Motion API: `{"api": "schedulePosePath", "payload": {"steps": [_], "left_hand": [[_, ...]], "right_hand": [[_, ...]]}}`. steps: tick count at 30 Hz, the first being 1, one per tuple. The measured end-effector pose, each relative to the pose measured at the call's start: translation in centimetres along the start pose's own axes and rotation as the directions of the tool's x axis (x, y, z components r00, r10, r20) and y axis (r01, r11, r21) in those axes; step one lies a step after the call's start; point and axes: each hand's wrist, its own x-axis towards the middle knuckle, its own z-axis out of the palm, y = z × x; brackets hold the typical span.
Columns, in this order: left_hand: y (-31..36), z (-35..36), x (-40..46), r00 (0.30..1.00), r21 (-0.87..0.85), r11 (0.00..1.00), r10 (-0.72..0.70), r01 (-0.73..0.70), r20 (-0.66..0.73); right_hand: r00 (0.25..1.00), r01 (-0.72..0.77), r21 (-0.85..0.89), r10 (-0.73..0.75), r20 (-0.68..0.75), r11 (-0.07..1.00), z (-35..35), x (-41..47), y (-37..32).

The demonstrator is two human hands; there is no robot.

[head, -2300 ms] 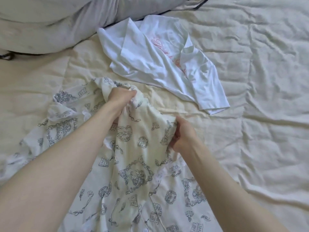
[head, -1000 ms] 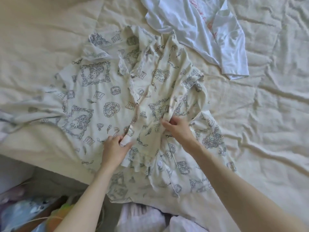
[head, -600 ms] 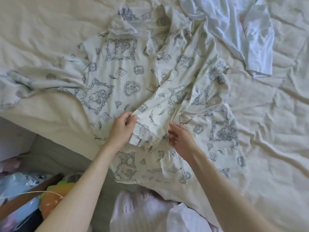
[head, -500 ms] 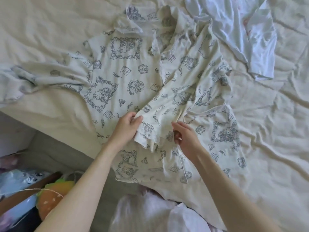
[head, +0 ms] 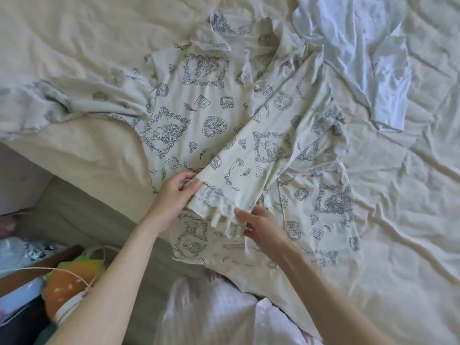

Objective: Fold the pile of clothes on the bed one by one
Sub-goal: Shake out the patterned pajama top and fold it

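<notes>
Across the bed (head: 74,33) sprawls the printed pyjama top (head: 199,108), its sleeve (head: 249,165) folded inward over the front, left hand (head: 174,197) pinching the lacy cuff while right hand (head: 261,227), fingers relaxed, touches its other edge, seemingly squaring the fold, white shirt (head: 361,53) waiting beyond.

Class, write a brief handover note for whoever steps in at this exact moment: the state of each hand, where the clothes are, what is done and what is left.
Left hand: pinches the lace cuff of the sleeve laid across the shirt's front.
Right hand: fingers at the same cuff's other edge; grip unclear.
Cream pyjama shirt with a blue-grey print: spread front-up on the cream bedsheet, hem at the bed's edge, other sleeve stretched out flat.
White T-shirt: crumpled beyond it, unfolded.
Done: shirt spread, one sleeve brought in.
Left: the other sleeve, folding the body, then the T-shirt.
</notes>
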Motion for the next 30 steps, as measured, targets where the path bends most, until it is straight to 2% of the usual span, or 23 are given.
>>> {"api": "schedulePosePath", "payload": {"steps": [3,5,6,8,10,12,13,14,16,18,20,21,24,27,28,29,30], "left_hand": [[-1.7,-1.2,-0.7,0.998,-0.003,1.0,0.021,-0.021,-0.065],[-3.1,-2.0,-0.8,0.99,0.032,0.999,-0.014,0.018,-0.139],[-3.8,-2.4,-0.7,0.982,0.063,0.997,-0.03,0.043,-0.184],[-4.7,-3.6,-0.1,0.964,0.117,0.99,-0.04,0.073,-0.264],[-4.9,-5.0,0.8,0.94,0.12,0.99,-0.028,0.073,-0.341],[-4.4,-6.9,2.3,0.899,0.06,0.996,-0.036,0.069,-0.437],[-3.9,-7.9,3.2,0.868,0.016,0.997,-0.055,0.072,-0.494],[-3.5,-9.0,4.1,0.831,-0.038,0.996,-0.086,0.078,-0.549],[-2.2,-11.3,5.9,0.756,-0.143,0.988,-0.135,0.054,-0.64],[-0.7,-13.5,7.5,0.699,-0.156,0.988,-0.123,0.018,-0.705],[1.3,-15.6,9.1,0.662,-0.186,0.982,-0.118,-0.032,-0.74],[2.3,-16.7,10.1,0.66,-0.284,0.955,-0.163,-0.08,-0.733],[5.2,-18.4,11.9,0.756,-0.672,0.724,-0.349,-0.158,-0.554],[7.2,-18.6,13.1,0.767,-0.773,0.603,-0.397,-0.195,-0.504],[7.7,-18.1,13.2,0.746,-0.771,0.596,-0.403,-0.226,-0.53],[8.1,-17.6,13.3,0.706,-0.728,0.635,-0.391,-0.257,-0.59],[8.4,-17.0,13.3,0.648,-0.635,0.723,-0.351,-0.272,-0.676]], "right_hand": [[0.998,-0.016,-0.258,0.03,0.051,0.966,0.6,-0.4,0.6],[0.999,-0.018,-0.505,0.035,0.025,0.863,0.8,-0.2,0.5],[1.0,-0.007,-0.626,-0.014,-0.028,0.78,0.8,0.0,0.2],[0.968,0.011,-0.8,-0.205,-0.141,0.599,0.5,0.6,-0.8],[0.884,0.065,-0.893,-0.442,-0.156,0.445,0.4,1.3,-1.8],[0.781,0.17,-0.959,-0.625,-0.011,0.229,0.6,2.1,-2.7],[0.747,0.209,-0.97,-0.66,0.076,0.125,0.8,2.6,-3.1],[0.741,0.23,-0.973,-0.653,0.153,0.034,1.2,3.1,-3.7],[0.783,0.245,-0.962,-0.561,0.268,-0.117,2.6,4.6,-5.0],[0.826,0.248,-0.942,-0.459,0.329,-0.227,4.3,6.4,-6.3],[0.861,0.238,-0.928,-0.381,0.338,-0.286,5.8,8.1,-7.1],[0.878,0.229,-0.927,-0.349,0.328,-0.296,6.5,8.9,-7.5],[0.932,0.183,-0.929,-0.243,0.268,-0.321,7.2,10.7,-7.5],[0.951,0.181,-0.922,-0.178,0.253,-0.343,7.4,11.8,-7.9],[0.952,0.193,-0.921,-0.165,0.26,-0.338,7.4,12.0,-8.2],[0.951,0.208,-0.922,-0.151,0.269,-0.327,7.3,12.1,-8.3],[0.949,0.228,-0.922,-0.139,0.282,-0.314,7.2,12.1,-8.6]]}}
